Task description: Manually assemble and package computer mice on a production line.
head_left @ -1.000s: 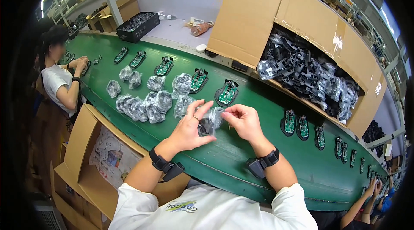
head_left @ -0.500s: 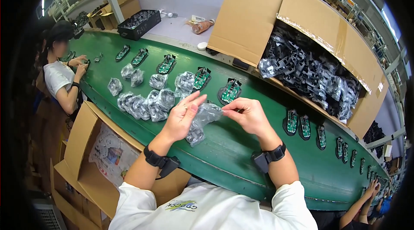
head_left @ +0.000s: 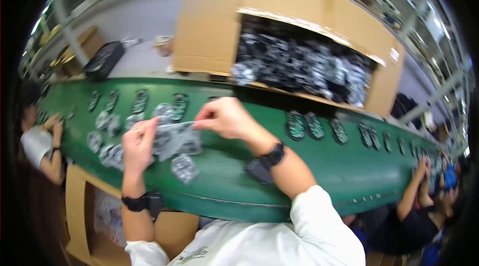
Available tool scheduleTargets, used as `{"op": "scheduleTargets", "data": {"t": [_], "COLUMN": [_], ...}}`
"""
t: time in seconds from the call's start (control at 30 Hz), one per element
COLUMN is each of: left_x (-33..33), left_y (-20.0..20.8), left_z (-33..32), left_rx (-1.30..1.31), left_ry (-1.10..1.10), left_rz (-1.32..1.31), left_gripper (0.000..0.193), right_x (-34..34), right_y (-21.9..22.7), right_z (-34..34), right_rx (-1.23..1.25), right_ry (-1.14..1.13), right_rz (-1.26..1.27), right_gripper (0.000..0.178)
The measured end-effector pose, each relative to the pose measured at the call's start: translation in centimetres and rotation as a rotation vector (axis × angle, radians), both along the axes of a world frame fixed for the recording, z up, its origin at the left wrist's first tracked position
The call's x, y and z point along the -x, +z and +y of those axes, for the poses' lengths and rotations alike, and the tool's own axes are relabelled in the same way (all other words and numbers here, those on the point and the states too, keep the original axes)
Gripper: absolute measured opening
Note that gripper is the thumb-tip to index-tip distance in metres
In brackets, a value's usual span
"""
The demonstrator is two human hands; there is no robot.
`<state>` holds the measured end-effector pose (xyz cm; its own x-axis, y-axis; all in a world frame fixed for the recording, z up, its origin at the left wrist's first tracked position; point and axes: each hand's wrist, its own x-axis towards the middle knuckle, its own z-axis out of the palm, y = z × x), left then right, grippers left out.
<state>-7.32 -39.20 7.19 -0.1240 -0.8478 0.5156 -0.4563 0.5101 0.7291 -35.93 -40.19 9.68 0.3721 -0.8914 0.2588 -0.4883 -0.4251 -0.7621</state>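
Between my hands a clear plastic bag (head_left: 177, 141) is stretched out above the green bench. My left hand (head_left: 138, 147) pinches one side of it. At the other side, the fingertips of my right hand (head_left: 227, 117) grip its edge. What the bag contains, if anything, is blurred. Just below it a part wrapped in clear plastic (head_left: 184, 168) lies on the bench. More bagged parts (head_left: 112, 156) are clustered to the left of my left hand. Beyond the bag sits a green circuit board in a black shell (head_left: 179, 105).
A big open cardboard box (head_left: 209, 41) of bagged black parts stands behind the green bench (head_left: 239, 181). More boards (head_left: 314, 126) line the bench to the right. An open carton (head_left: 77, 201) is at lower left. Co-workers sit at left (head_left: 37, 146) and far right (head_left: 419, 216).
The view has swung to the right. My left hand, earlier spread beside the bag, now pinches it. The bag is pulled out between both hands, and a wrapped part lies below it.
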Motion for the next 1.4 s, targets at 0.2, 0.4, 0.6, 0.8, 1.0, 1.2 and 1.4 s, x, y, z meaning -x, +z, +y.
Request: {"op": "scheduleTargets", "data": {"t": [0.2, 0.4, 0.6, 0.8, 1.0, 1.2, 1.4], "left_x": [2.8, 2.3, 4.1, 4.2, 4.2, 3.6, 4.8], "left_y": [0.3, -1.0, -1.6, -2.8, -3.2, -1.6, -1.2], "left_z": [1.3, 0.0, 0.2, 0.2, 0.3, 0.5, 2.2], "left_rx": [0.194, 0.094, -0.065, -0.095, -0.157, 0.145, 0.128], "left_ry": [0.19, 0.166, 0.084, 0.081, -0.022, 0.175, 0.08], "left_rz": [-0.158, -0.06, 0.232, 0.423, 0.54, 0.281, 0.082], "left_gripper": [0.016, 0.019, 0.024, 0.028, 0.034, 0.027, 0.036], "right_x": [-0.5, -0.2, 1.2, -0.2, -2.4, -2.7, 0.4], "right_y": [-0.5, -2.4, -1.9, -2.6, -4.2, -1.8, -1.1], "right_z": [0.6, -0.8, -0.5, -0.7, -0.4, -1.7, -1.3], "right_rx": [-0.061, -0.091, -0.233, -0.223, -0.123, 0.581, 0.309], "right_ry": [0.026, 0.009, 0.012, 0.033, -0.092, -0.103, -0.218], "right_rz": [-0.135, -0.285, -0.281, -0.262, -0.083, -0.146, -0.617], "right_gripper": [0.027, 0.023, 0.014, 0.025, 0.023, 0.01, 0.014]}}
